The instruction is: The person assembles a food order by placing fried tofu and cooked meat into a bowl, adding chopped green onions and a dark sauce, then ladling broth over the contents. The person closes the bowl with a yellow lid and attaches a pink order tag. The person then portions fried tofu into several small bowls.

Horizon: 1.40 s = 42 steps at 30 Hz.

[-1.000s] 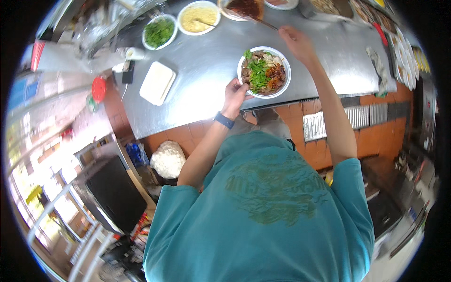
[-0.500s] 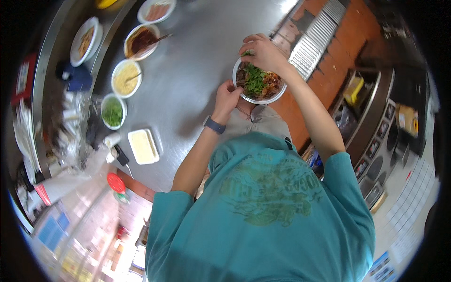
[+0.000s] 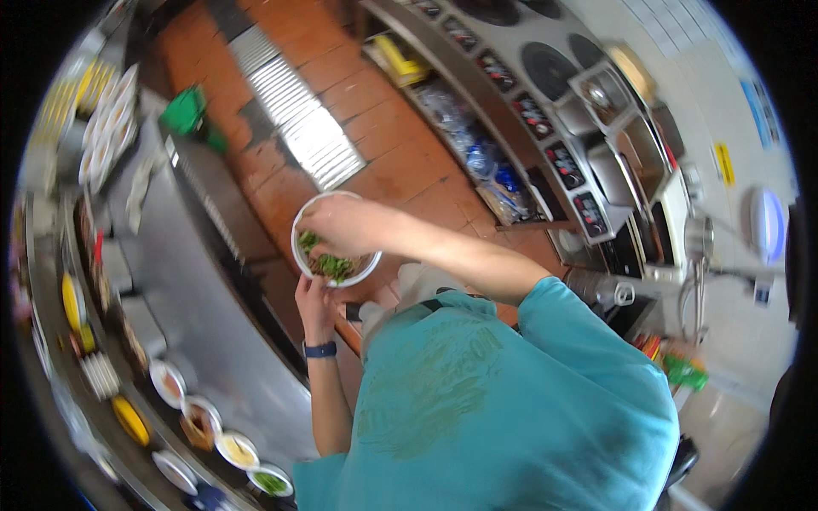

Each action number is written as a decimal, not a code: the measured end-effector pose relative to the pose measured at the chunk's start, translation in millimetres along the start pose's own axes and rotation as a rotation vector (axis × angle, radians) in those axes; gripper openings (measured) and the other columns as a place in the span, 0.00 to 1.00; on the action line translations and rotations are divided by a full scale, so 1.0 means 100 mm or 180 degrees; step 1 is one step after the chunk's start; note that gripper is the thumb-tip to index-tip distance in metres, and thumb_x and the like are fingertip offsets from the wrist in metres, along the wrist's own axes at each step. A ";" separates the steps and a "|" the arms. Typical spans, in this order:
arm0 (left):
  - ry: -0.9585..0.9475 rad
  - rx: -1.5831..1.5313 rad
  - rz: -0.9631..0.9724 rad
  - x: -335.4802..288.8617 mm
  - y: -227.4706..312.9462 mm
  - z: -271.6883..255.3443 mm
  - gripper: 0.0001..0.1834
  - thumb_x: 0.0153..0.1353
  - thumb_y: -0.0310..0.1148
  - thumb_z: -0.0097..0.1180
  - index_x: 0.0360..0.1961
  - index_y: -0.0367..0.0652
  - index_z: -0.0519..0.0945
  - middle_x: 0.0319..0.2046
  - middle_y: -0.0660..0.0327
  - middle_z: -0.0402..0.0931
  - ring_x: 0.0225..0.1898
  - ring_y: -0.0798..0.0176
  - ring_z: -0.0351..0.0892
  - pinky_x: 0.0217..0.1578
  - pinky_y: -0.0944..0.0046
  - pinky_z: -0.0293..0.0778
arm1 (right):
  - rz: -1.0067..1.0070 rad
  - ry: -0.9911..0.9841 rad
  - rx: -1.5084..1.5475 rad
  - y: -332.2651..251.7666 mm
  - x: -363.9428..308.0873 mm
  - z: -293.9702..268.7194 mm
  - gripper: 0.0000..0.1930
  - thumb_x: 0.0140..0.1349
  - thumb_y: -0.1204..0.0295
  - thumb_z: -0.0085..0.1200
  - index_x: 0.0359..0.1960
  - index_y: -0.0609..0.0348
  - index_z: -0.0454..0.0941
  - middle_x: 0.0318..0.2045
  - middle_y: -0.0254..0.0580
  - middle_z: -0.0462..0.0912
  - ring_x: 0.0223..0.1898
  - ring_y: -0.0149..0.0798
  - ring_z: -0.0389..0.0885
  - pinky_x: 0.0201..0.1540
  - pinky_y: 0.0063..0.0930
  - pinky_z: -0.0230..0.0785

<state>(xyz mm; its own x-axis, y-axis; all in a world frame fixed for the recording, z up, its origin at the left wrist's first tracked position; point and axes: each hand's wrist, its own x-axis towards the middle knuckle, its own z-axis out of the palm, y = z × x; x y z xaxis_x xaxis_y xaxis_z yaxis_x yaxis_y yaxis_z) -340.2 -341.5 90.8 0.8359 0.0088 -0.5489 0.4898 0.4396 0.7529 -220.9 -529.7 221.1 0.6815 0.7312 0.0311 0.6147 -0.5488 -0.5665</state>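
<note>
A round white bowl (image 3: pixel 373 268) is held in front of me, out past the steel counter's edge. In it lie chopped green herbs (image 3: pixel 339 271) over brown meat. My left hand (image 3: pixel 315 305) pinches the near-left rim, its thumb on top and the other fingers partly hidden under the bowl. Across the bowl's far side reaches my right hand (image 3: pixel 342 223), with curled fingers down inside the rim. Green leaves show between its thumb and fingers; the fingertips are partly covered.
Along the steel counter (image 3: pixel 256 366) at lower left stand bowls of green herbs (image 3: pixel 271 483), pale yellow food (image 3: pixel 237 450) and dark sauce (image 3: pixel 200 426). A metal floor grate (image 3: pixel 294 102) runs through the orange tiles. A cooking range (image 3: pixel 545 72) fills the upper right, above a shelf of bags (image 3: pixel 452 119).
My body and view have turned right, so the range and tiled floor now show more. The bowl moved with my hands away from the counter. My right hand lowered into the bowl.
</note>
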 end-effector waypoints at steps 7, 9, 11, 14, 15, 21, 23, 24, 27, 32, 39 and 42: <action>-0.0613 0.0303 -0.0219 0.72 -0.19 1.48 0.18 0.61 0.21 0.47 0.53 0.36 0.76 0.45 0.62 0.78 0.40 0.70 0.78 0.41 0.70 0.79 | 0.0858 0.1758 -0.0071 0.84 -1.18 -0.67 0.16 0.57 0.69 0.63 0.47 0.58 0.79 0.40 0.47 0.84 0.47 0.52 0.83 0.48 0.46 0.76; -0.0813 0.0442 -0.0407 0.84 -0.18 1.94 0.19 0.61 0.21 0.46 0.54 0.36 0.75 0.46 0.62 0.78 0.41 0.69 0.79 0.43 0.68 0.80 | 0.1294 0.1683 0.0103 1.01 -1.55 -0.92 0.18 0.57 0.70 0.62 0.50 0.58 0.79 0.43 0.48 0.84 0.47 0.52 0.84 0.51 0.47 0.76; -0.1086 0.0439 -0.0566 0.99 -0.22 2.37 0.18 0.63 0.24 0.48 0.55 0.35 0.74 0.47 0.61 0.79 0.44 0.65 0.81 0.42 0.66 0.81 | 0.1606 0.1848 0.0382 1.13 -1.96 -1.13 0.19 0.58 0.71 0.61 0.52 0.57 0.79 0.47 0.49 0.84 0.49 0.51 0.84 0.55 0.46 0.76; -0.1368 0.0763 -0.0754 1.16 -0.27 2.84 0.20 0.64 0.24 0.48 0.57 0.33 0.72 0.50 0.56 0.78 0.48 0.61 0.82 0.44 0.63 0.84 | 0.1937 0.2837 -0.0121 1.12 -2.69 -1.29 0.16 0.61 0.73 0.58 0.52 0.57 0.81 0.47 0.50 0.85 0.47 0.49 0.85 0.55 0.42 0.79; -0.1532 0.0858 -0.0709 1.22 -0.32 3.00 0.20 0.64 0.24 0.49 0.58 0.33 0.72 0.51 0.55 0.78 0.49 0.60 0.82 0.44 0.62 0.84 | 0.2469 0.2945 -0.0023 1.07 -3.00 -1.32 0.14 0.62 0.73 0.58 0.49 0.57 0.82 0.45 0.50 0.85 0.46 0.48 0.86 0.52 0.40 0.80; -0.2268 0.1486 -0.0996 1.56 -0.68 3.87 0.24 0.62 0.27 0.52 0.60 0.33 0.71 0.52 0.52 0.77 0.49 0.56 0.83 0.42 0.59 0.86 | 0.4807 0.5626 0.0018 0.68 -5.09 -1.46 0.12 0.71 0.64 0.55 0.38 0.59 0.86 0.21 0.27 0.76 0.26 0.21 0.69 0.28 0.19 0.62; -0.2554 0.1490 -0.1227 1.60 -0.84 4.14 0.25 0.62 0.28 0.52 0.61 0.33 0.69 0.53 0.50 0.77 0.49 0.55 0.83 0.43 0.58 0.86 | 0.5339 0.5398 0.0370 0.57 -5.67 -1.39 0.13 0.73 0.65 0.52 0.48 0.59 0.84 0.25 0.28 0.79 0.28 0.20 0.72 0.29 0.17 0.63; -0.2482 0.1786 -0.1320 1.62 -0.92 4.28 0.25 0.62 0.28 0.52 0.62 0.34 0.69 0.53 0.51 0.77 0.50 0.55 0.83 0.43 0.58 0.86 | 0.5633 0.5006 0.0489 0.52 -5.89 -1.29 0.14 0.73 0.66 0.51 0.54 0.58 0.81 0.28 0.29 0.81 0.29 0.20 0.73 0.30 0.16 0.64; -0.2837 0.1649 -0.1390 1.59 -1.10 4.57 0.24 0.61 0.24 0.49 0.60 0.33 0.69 0.50 0.52 0.79 0.47 0.56 0.85 0.41 0.56 0.88 | 0.5586 0.4639 0.1450 0.22 -6.47 -0.83 0.16 0.73 0.68 0.49 0.58 0.56 0.79 0.37 0.30 0.84 0.35 0.22 0.76 0.37 0.18 0.69; -0.2995 0.1912 -0.1536 1.44 -1.21 4.91 0.24 0.58 0.23 0.47 0.58 0.33 0.71 0.48 0.53 0.79 0.43 0.57 0.85 0.40 0.57 0.88 | 0.7294 0.3605 0.0610 0.03 -7.01 0.12 0.23 0.65 0.60 0.60 0.59 0.54 0.79 0.38 0.38 0.87 0.38 0.29 0.83 0.43 0.28 0.73; -0.2790 0.1765 -0.1733 1.07 -1.58 5.04 0.29 0.56 0.24 0.47 0.62 0.32 0.66 0.53 0.50 0.77 0.48 0.54 0.84 0.42 0.55 0.87 | 0.5950 0.5702 0.1700 0.71 -7.10 -0.27 0.28 0.65 0.42 0.57 0.34 0.59 0.84 0.32 0.36 0.83 0.35 0.33 0.81 0.40 0.23 0.75; -0.2899 0.1825 -0.1675 1.00 -1.80 5.06 0.31 0.58 0.28 0.48 0.65 0.34 0.65 0.55 0.51 0.77 0.54 0.55 0.82 0.45 0.53 0.86 | 0.3735 0.5059 0.4069 0.95 -6.85 -0.75 0.47 0.66 0.31 0.42 0.66 0.67 0.66 0.49 0.53 0.80 0.48 0.40 0.82 0.50 0.40 0.81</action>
<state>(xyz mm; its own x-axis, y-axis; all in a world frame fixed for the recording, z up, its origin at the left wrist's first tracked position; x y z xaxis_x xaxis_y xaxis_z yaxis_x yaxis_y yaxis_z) -219.5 -873.8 84.5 0.2548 -0.7930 -0.5534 0.6702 -0.2677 0.6922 -599.4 -1113.4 208.1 0.4713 -0.6920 -0.5469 -0.1509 0.5477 -0.8230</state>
